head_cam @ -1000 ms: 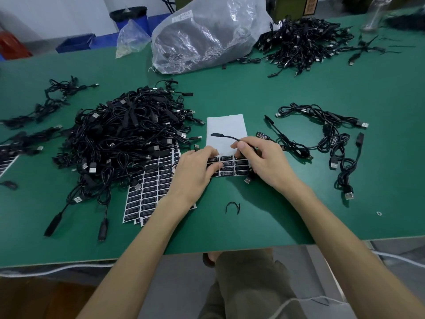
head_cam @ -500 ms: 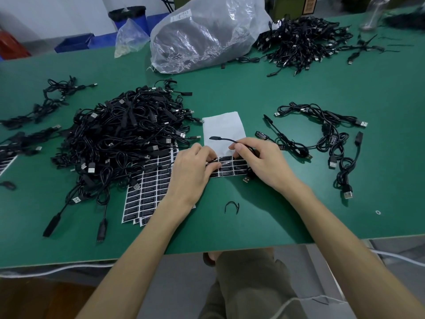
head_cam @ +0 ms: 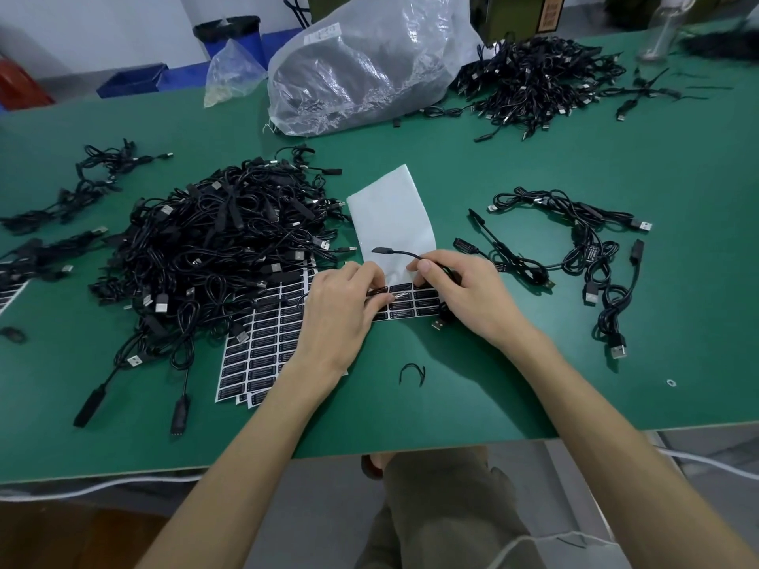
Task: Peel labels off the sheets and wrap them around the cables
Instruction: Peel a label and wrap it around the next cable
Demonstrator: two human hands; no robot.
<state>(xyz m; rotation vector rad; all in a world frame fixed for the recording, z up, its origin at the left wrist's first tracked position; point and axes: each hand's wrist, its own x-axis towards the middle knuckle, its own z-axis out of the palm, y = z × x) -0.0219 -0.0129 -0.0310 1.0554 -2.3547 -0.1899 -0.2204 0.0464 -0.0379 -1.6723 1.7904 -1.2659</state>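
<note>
- While pinched at a label on the label sheet, left hand curled narrow, fingertips pressed onto the black rows; whether a label is already lifted cannot be told.
- Lying directly under and just ahead of that hand: the sheet, peeled white backing curling away beyond the knuckles, remaining labels running side to side between the two hands.
- Closed on a cable: right hand, thumb and forefinger gripping it, free end sticking out leftward over the white backing, long axis roughly across the view, plug dangling below the palm.
- Key relation, as a judgement: label nearer the left hand, cable just to its right and slightly beyond, so peeled label likely travels a short way rightward to meet the cable crosswise.
- Left of the left hand: big cable pile overlapping a second sheet.
- Right of the right hand: several loose cables on the green table.
- Near the wrists: a small black tie.
</note>
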